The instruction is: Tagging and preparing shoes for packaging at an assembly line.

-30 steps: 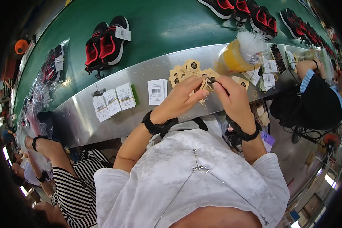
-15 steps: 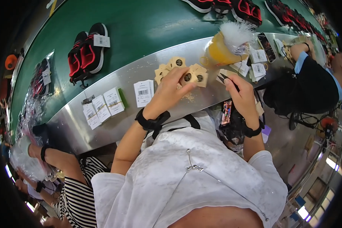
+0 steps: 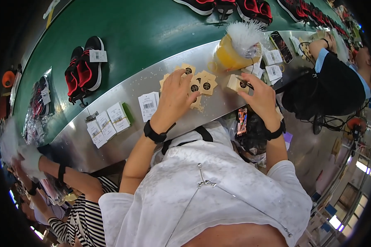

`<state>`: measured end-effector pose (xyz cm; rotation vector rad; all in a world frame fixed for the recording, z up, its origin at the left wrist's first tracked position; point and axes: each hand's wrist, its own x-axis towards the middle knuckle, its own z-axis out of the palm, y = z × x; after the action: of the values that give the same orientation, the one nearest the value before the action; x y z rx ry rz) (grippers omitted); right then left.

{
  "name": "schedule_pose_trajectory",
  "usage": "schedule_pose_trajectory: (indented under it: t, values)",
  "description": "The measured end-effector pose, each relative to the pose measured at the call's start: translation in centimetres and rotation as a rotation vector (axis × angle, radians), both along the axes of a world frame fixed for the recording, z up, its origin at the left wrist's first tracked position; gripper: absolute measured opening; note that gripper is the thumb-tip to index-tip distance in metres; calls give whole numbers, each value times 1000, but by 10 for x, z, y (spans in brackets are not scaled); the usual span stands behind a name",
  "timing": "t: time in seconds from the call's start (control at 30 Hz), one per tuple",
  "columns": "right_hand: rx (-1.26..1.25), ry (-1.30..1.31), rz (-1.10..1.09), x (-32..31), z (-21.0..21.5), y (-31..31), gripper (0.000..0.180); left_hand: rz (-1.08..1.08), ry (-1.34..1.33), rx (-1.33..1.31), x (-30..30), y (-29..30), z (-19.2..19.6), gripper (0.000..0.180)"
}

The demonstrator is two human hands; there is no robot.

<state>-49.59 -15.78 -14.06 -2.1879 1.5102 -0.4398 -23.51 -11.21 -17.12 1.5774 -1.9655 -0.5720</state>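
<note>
My left hand (image 3: pixel 172 96) lies over a loose pile of tan paper cards (image 3: pixel 208 85) with round black labels, thumb and fingers apart and fingertips touching the pile. The palm hides part of it. To the right, my right hand (image 3: pixel 261 98) is closed on a slim dark pair of tweezers (image 3: pixel 245 81), mostly hidden by the fingers. The tweezers are over a neat stack of tan cards (image 3: pixel 233 83) with a black round label on top. Small pale scraps (image 3: pixel 199 108) lie beside the pile.
White barcode tags (image 3: pixel 148 105) and banded tag stacks (image 3: pixel 104 126) lie left on the metal ledge. A yellow container (image 3: pixel 228 55) with clear plastic fasteners stands behind my hands, near a phone (image 3: pixel 281 46). Black-red shoes (image 3: pixel 90 68) rest on the green belt (image 3: pixel 132 37). People work on both sides.
My right hand has brought the tweezers down over the stack of tan cards. My left hand has shifted left across the pile, uncovering more labels. The whole view has shifted slightly.
</note>
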Motion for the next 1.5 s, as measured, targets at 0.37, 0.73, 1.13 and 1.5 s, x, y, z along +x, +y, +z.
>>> schedule_pose_trajectory:
  t: [0.37, 0.73, 1.13, 1.5]
  values:
    - [72, 33, -57, -3, 12, -3, 35, 0, 177, 55, 7, -1, 10, 35]
    - [100, -339, -133, 26, 32, -1, 39, 21, 842, 590, -2, -14, 36, 23]
    - [-26, -554, 230, 78, 35, 3, 42, -57, 1712, 1013, -9, -9, 47, 41]
    - [-33, -397, 182, 84, 50, -1, 8, -137, 1758, 852, 4, -5, 44, 39]
